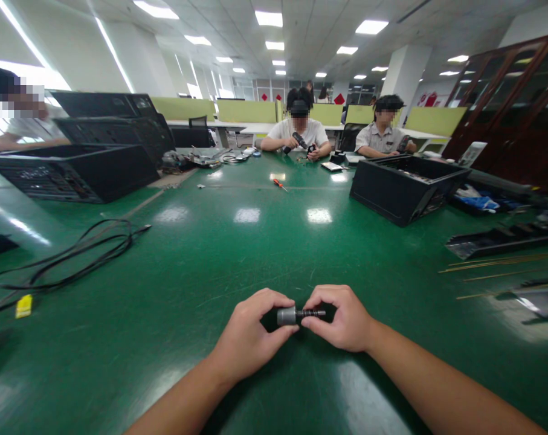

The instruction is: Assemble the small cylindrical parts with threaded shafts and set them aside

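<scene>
Just above the green tabletop, a small grey metal cylinder (286,316) with a thin dark shaft (313,313) lies level between my hands. The shaft looks ringed or wound with a spring and has a bare tip pointing right. My left hand (254,329) is closed on the cylinder, thumb below and fingers above. On the other side, my right hand (342,317) curls its thumb and index finger around the shaft near where it meets the cylinder. The exact contact of the right fingertips is hard to make out.
The green table (237,260) bears a black cable (115,244), a yellow tag (24,306), an orange screwdriver (279,183) and black computer cases (403,193) (115,175). Thin brass rods (495,263) lie at right. Across the table a person (298,136) holds a power drill (299,140); others sit at both sides.
</scene>
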